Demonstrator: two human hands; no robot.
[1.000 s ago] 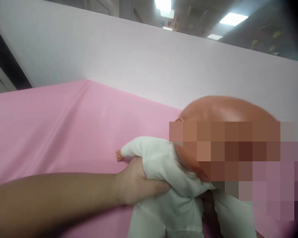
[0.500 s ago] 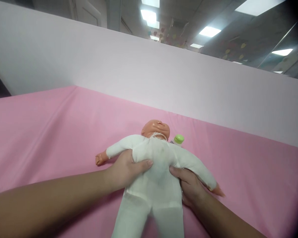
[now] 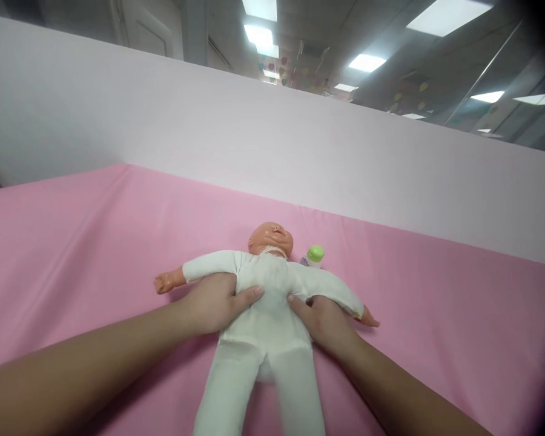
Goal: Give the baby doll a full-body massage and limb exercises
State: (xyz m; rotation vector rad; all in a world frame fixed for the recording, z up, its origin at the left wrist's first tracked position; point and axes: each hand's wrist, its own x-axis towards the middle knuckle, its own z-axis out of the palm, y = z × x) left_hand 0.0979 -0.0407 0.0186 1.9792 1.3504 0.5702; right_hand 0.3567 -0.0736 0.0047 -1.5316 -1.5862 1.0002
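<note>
A baby doll (image 3: 272, 321) with a white cloth body and a plastic head lies face up on the pink cover. My left hand (image 3: 220, 301) grips its side under the outstretched arm, the thumb lying on the chest. On the opposite side, my right hand (image 3: 322, 318) grips it in the same way, thumb on the chest. The other fingers of both hands are hidden beside or behind the torso. Just beyond the doll's shoulder is a small bottle (image 3: 314, 256) with a green cap, partly hidden by the doll.
The pink cover (image 3: 436, 290) has soft creases and spreads to both sides. A white panel (image 3: 272, 139) rises along its back edge. Above the panel, ceiling lights (image 3: 367, 62) and a pale door (image 3: 149, 33) show in the background.
The doll and both my hands appear shifted left in view, along with the background. The doll's arm on the right sits a little higher. Both hands keep their hold on the torso.
</note>
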